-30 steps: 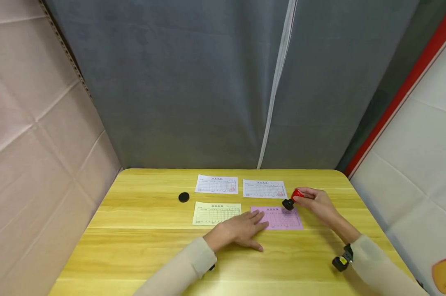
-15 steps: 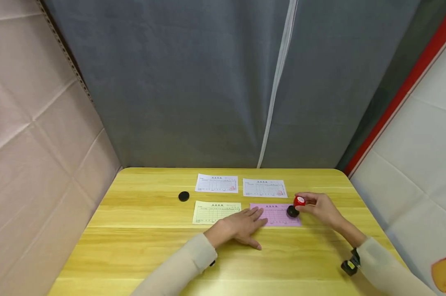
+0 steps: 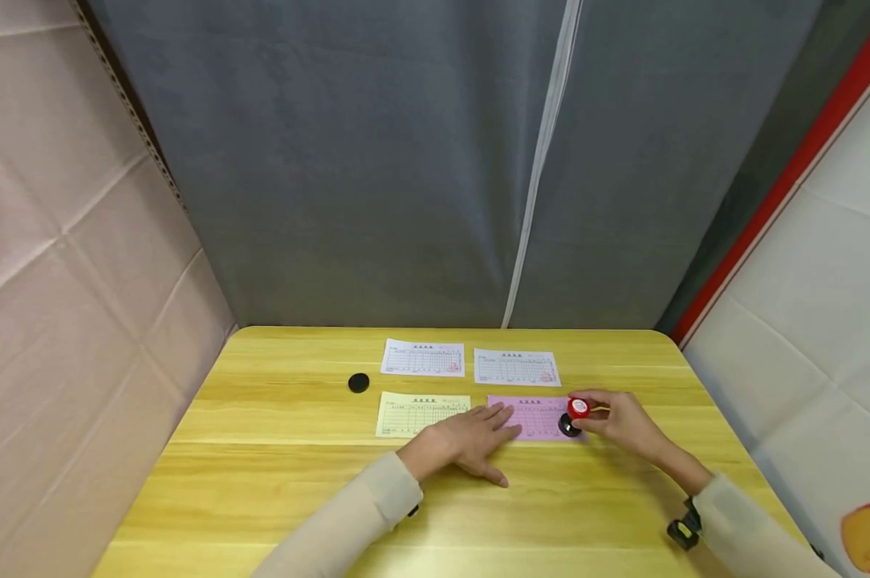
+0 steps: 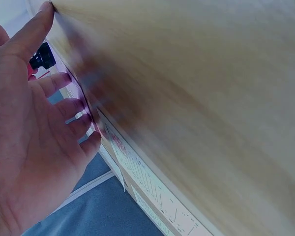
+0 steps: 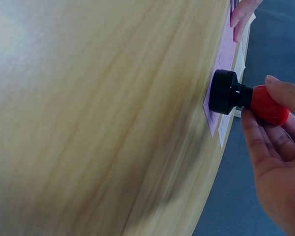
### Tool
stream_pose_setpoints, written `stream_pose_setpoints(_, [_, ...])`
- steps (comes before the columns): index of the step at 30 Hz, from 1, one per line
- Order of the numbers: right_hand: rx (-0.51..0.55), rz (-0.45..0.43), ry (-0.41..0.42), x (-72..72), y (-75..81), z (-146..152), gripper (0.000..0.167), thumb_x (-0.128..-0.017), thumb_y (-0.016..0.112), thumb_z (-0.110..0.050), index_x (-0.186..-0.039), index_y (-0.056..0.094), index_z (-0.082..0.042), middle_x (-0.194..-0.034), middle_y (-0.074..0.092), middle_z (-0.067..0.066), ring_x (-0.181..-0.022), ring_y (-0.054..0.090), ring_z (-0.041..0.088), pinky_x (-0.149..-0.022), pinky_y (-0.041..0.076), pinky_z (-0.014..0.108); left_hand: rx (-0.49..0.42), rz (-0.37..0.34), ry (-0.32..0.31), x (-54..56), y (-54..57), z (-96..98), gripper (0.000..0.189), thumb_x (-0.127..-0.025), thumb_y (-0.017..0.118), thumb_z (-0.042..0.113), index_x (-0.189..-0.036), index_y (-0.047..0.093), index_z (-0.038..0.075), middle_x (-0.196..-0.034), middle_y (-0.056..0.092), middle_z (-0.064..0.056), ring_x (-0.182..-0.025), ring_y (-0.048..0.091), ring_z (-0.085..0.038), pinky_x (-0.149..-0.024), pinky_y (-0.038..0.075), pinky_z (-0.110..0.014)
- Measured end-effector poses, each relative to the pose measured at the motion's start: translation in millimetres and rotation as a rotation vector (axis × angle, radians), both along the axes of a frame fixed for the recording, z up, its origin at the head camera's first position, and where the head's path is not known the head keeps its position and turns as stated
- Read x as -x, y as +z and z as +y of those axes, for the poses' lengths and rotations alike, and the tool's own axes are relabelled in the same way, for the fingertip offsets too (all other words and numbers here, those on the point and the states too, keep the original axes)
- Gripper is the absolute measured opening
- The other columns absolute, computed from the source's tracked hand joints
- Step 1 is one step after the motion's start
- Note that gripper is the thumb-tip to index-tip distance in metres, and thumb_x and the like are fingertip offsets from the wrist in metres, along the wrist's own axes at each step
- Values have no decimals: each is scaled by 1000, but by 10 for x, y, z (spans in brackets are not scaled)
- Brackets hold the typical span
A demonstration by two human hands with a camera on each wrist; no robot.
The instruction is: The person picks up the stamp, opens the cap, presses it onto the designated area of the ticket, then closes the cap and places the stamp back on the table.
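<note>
My right hand pinches the red knob of a rubber stamp. Its round black base stands on the right part of a pink printed form. The left hand lies with fingers spread, its fingertips over the pink form's left edge and the thumb on the tabletop. Left of the pink form is a pale yellow form, its right lower part covered by the left hand. In the left wrist view the stamp's black base shows beyond the left thumb.
Behind lie two white forms, the left one and the right one, each with a red mark at lower right. A flat black disc sits left of the forms on the wooden table. A grey curtain hangs behind.
My right hand has brought the stamp from the pink form's upper right edge down onto the form, tilting it more upright. The left hand has stayed nearly still.
</note>
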State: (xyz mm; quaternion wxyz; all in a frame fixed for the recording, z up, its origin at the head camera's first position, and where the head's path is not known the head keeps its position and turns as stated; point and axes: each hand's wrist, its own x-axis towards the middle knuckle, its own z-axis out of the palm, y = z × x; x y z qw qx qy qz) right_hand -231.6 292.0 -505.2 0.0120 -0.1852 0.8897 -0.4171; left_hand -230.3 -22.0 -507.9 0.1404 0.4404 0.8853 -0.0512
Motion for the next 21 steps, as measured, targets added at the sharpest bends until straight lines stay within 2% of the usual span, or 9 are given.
stream_pose_setpoints(3, [-11,17,-2,-6,-15,2,45,-84,87,2,-125,71,11,-120,75,23,-98,75,24,-83,66,34,-3,-3,-2,7,-10,-5,97,-94,59,75,-170,26,24,-178,13,-7,-164,14,-23,-132,18,-36])
stream_pose_setpoints(11, [-4,13,-4,-8,-54,14,45,-84,84,7,-126,70,13,-121,74,27,-99,76,22,-81,65,28,-7,-14,2,11,-19,-13,97,-95,60,74,-170,25,24,-178,12,-7,-164,13,-23,-133,17,-37])
stream_pose_setpoints(18, [-26,1,14,11,-54,35,45,-83,88,1,-124,72,13,-119,75,26,-98,76,25,-81,65,29,-3,-3,-2,3,-17,-4,98,-94,60,75,-170,25,24,-178,12,-7,-164,13,-23,-133,18,-36])
stream_pose_setpoints(21, [-32,11,28,20,-52,41,45,-83,89,-3,-123,73,12,-118,75,25,-97,76,23,-79,64,25,2,5,-5,1,-22,-1,97,-95,59,76,-170,26,24,-178,13,-7,-164,14,-23,-133,18,-36])
